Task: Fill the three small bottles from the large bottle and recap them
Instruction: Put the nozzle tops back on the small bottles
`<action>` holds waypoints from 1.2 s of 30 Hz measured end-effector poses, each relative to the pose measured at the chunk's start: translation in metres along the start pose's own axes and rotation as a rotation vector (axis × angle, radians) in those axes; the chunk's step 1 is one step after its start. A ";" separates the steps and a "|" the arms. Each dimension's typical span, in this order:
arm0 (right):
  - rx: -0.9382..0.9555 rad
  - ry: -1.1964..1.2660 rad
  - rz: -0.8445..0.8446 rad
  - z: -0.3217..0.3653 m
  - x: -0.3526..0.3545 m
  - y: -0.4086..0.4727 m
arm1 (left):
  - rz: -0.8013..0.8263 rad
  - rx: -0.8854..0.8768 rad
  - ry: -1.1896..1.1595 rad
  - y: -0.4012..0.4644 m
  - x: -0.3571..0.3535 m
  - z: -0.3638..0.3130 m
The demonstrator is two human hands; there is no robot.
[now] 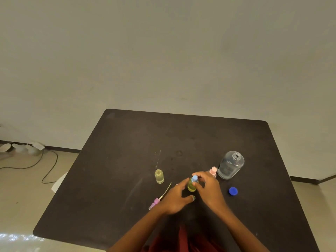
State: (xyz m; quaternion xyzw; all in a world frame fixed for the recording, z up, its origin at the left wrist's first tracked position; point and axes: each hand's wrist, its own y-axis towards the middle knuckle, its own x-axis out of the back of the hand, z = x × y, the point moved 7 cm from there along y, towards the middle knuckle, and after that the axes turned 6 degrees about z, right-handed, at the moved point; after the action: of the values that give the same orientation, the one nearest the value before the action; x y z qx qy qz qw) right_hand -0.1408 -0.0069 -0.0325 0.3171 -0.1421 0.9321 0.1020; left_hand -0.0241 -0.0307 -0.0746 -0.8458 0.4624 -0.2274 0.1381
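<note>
Two hands meet over one small bottle near the front middle of a dark bench, seen from the head camera looking down. The left hand has its fingers lightly curled against the side of the yellow-filled bottle, steadying it. The right hand pinches the pale blue cap on its neck with fingertips and thumb. The bottle stands upright, long axis vertical, mouth pointing up toward the camera.

To its left, apart, stands a second small bottle, yellow liquid inside, uncapped, also upright. A pink-capped bottle stands just behind the right hand, beside the large clear bottle, which is upright, open-mouthed and looks nearly empty. Its dark blue cap lies on the bench to the right. A pink spray pump with its tube lies by the left wrist.

The step looks like capping. It would go best with the bottle held firmly upright so nothing spills, the cap seated square on the neck, then turned or pressed until snug.
</note>
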 end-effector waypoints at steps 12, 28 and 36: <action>0.065 0.022 -0.024 0.004 0.001 -0.003 | -0.043 0.081 0.002 -0.008 0.010 0.021; 0.722 -0.533 0.434 0.084 -0.097 -0.021 | -0.754 0.164 -0.146 -0.089 0.112 0.080; 0.871 -1.042 0.586 0.053 -0.173 -0.022 | -0.570 0.190 -0.038 -0.052 0.103 0.084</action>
State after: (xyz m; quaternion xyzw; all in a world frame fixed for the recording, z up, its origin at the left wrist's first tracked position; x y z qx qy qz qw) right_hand 0.0293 -0.0212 -0.0950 0.6793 0.1318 0.6218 -0.3667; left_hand 0.1045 -0.0878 -0.0973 -0.9289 0.1804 -0.2833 0.1560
